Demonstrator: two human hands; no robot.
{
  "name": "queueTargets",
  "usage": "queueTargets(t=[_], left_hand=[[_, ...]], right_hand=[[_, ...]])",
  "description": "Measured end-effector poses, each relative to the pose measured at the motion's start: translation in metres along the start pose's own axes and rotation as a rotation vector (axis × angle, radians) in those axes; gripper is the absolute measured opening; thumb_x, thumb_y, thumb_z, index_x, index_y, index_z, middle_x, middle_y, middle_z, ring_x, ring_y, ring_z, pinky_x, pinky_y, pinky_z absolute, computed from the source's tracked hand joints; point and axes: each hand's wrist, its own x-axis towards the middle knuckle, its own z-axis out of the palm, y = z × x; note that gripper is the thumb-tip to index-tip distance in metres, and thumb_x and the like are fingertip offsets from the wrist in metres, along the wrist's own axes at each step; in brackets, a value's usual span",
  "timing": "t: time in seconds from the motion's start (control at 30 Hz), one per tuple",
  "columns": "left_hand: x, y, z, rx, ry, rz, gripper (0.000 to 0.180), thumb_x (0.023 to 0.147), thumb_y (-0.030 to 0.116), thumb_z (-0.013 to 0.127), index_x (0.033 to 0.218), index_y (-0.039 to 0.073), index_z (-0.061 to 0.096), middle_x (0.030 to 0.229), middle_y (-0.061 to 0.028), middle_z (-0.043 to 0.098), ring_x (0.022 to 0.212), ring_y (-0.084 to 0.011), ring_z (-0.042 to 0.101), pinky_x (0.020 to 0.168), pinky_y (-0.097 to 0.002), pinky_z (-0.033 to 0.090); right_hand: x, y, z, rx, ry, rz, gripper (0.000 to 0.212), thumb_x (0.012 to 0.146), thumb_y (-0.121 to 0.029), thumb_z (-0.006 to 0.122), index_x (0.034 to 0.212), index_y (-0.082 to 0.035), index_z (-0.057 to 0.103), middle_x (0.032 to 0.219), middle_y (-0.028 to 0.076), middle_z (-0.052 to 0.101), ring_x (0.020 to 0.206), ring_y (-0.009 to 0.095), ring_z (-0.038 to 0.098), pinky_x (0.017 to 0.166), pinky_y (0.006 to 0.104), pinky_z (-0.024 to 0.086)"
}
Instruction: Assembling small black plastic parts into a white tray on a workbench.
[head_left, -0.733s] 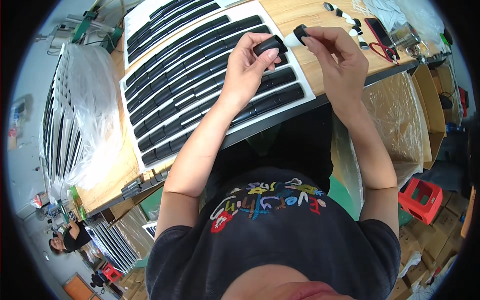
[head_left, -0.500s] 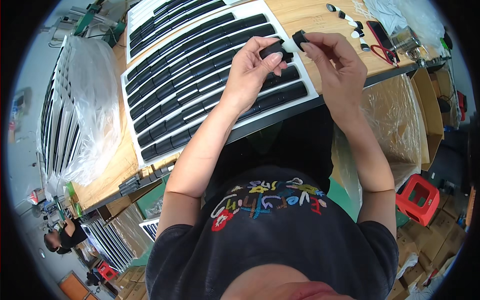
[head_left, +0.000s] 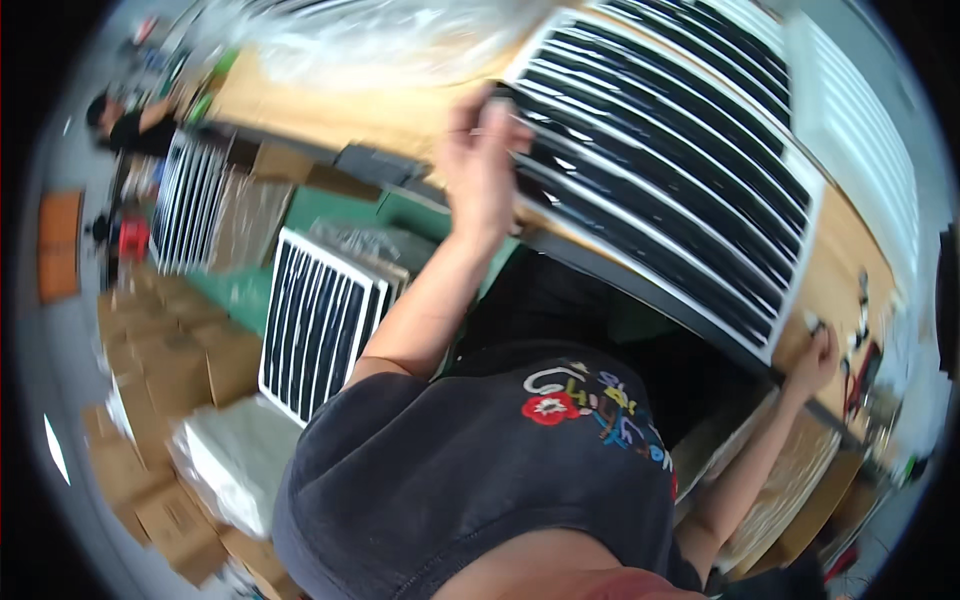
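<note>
A white tray (head_left: 772,345) on the wooden table carries rows of glossy black tube-like pieces (head_left: 660,170). My left hand (head_left: 480,165) is raised at the tray's left end, blurred by motion. Its thumb and fingers pinch a short black cylinder (head_left: 499,91), only partly visible. My right hand (head_left: 815,365) is over the table beyond the tray's right end, fingers closed around a small dark cap (head_left: 818,328) that is hard to make out. Near it lie several small black-and-white pieces (head_left: 862,300) and a red-rimmed dark object (head_left: 868,362).
Clear plastic film (head_left: 400,40) covers things on the table's far left. A second white rack of black strips (head_left: 318,330) leans below the table at left, near cardboard boxes (head_left: 170,370). Another person (head_left: 150,125) works at the far left.
My view has swung left. My hands, close together over the tray with a black cylinder and a black cap, are now far apart: left at the tray's left end, right near the loose pieces.
</note>
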Motion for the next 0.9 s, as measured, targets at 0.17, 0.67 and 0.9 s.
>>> queueTargets(t=[0.17,0.67,0.9], left_hand=[[0.042,0.049,-0.213,-0.005,0.621,0.335,0.023,0.097,0.005,0.055,0.117,-0.004,0.048,0.095,-0.0112,0.058,0.071,-0.0161,0.059,0.059,-0.0268,0.05],[0.26,0.154,-0.527,0.353,0.857,0.286,0.015,0.091,0.01,0.056,0.102,0.001,0.058,0.103,-0.0146,0.065,0.093,-0.0239,0.064,0.073,-0.037,0.054],[0.157,0.123,-0.182,0.498,0.354,0.895,0.03,0.094,0.006,0.052,0.12,-0.004,0.043,0.108,-0.0159,0.055,0.088,-0.0214,0.057,0.077,-0.034,0.049]], right_hand=[[0.019,0.02,0.0,-0.052,-0.114,0.058,0.033,0.097,-0.016,0.057,0.126,0.0,0.059,0.091,0.006,0.064,0.073,0.01,0.056,0.067,0.024,0.047],[0.026,0.038,-0.005,-0.082,-0.101,-0.029,0.03,0.096,-0.015,0.06,0.121,0.001,0.057,0.084,0.003,0.056,0.073,0.01,0.054,0.065,0.0226,0.045],[0.007,-0.004,0.001,-0.322,0.0,-0.11,0.03,0.098,-0.017,0.051,0.12,0.003,0.059,0.106,0.013,0.065,0.099,0.022,0.06,0.088,0.0336,0.047]])
